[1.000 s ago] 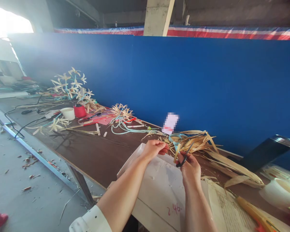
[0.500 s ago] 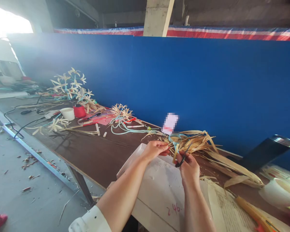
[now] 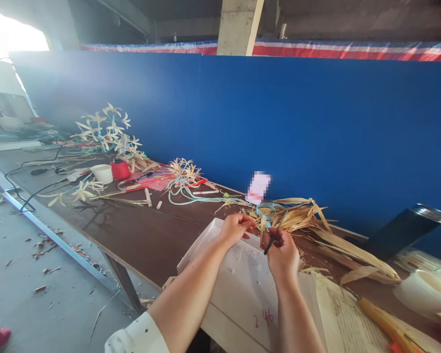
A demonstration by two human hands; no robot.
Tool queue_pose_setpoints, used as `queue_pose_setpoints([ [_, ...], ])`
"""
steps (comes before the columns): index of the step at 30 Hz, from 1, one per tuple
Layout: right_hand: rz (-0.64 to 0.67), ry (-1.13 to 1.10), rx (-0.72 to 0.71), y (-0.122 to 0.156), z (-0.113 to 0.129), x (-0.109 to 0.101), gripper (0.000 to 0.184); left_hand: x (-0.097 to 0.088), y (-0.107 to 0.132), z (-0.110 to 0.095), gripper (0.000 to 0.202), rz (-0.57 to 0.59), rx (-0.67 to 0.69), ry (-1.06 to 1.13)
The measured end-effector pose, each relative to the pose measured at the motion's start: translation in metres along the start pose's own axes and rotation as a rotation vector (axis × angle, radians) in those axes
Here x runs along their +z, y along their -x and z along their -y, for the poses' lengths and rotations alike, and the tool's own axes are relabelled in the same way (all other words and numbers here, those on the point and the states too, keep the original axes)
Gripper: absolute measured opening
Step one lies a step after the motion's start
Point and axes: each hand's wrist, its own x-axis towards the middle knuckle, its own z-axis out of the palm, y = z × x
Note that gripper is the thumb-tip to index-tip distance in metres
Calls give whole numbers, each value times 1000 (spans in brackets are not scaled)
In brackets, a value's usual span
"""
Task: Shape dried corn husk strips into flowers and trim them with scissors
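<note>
My left hand (image 3: 237, 229) is closed in a pinch above the white box lid (image 3: 242, 274). Whatever lies between its fingertips is too small to make out. Close by on the right, my right hand (image 3: 282, 250) is closed around black scissors (image 3: 271, 241), their blades angled up and away. A narrow yellowish husk strip (image 3: 262, 230) stands at the thumb side of that hand. Just beyond both hands lies a heap of dried corn husks (image 3: 301, 218), with a pale blue piece (image 3: 266, 211) among them.
Husk flowers (image 3: 110, 130) on blue stems, a white cup (image 3: 103, 173) and a red spool (image 3: 120, 169) stand on the brown table (image 3: 150, 245) to the left. A black cylinder (image 3: 407, 230) and a white roll (image 3: 426, 291) are at right. A blue partition (image 3: 316, 122) runs behind.
My right hand has shifted slightly left and turned, bringing the scissors and husk strip with it. My left hand's fingertips have drawn a little away from the strip.
</note>
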Motion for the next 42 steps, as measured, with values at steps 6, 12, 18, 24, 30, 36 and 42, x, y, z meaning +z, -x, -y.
queue_pose_setpoints([
  [6, 51, 84, -81, 2, 1, 3, 28, 4, 3, 7, 37, 33, 54, -237],
  [12, 88, -298, 144, -2, -4, 2, 40, -1, 1, 6, 26, 59, 12, -233],
  [18, 84, -444, 289, -3, -3, -1, 42, -5, 4, 0, 23, 203, -138, -37],
  [24, 98, -398, 238, -3, -4, 1, 40, -1, 4, 3, 14, 297, -193, 174],
  [30, -214, -457, 286, -7, -3, -7, 40, -3, -4, 4, 3, -69, -209, 183],
  [36, -353, -586, 285, -12, -2, -16, 35, -9, -13, 5, 4, -328, -159, 196],
  [42, -255, -609, 319, -7, 7, -15, 43, -7, -11, 1, 12, -320, -188, 176],
])
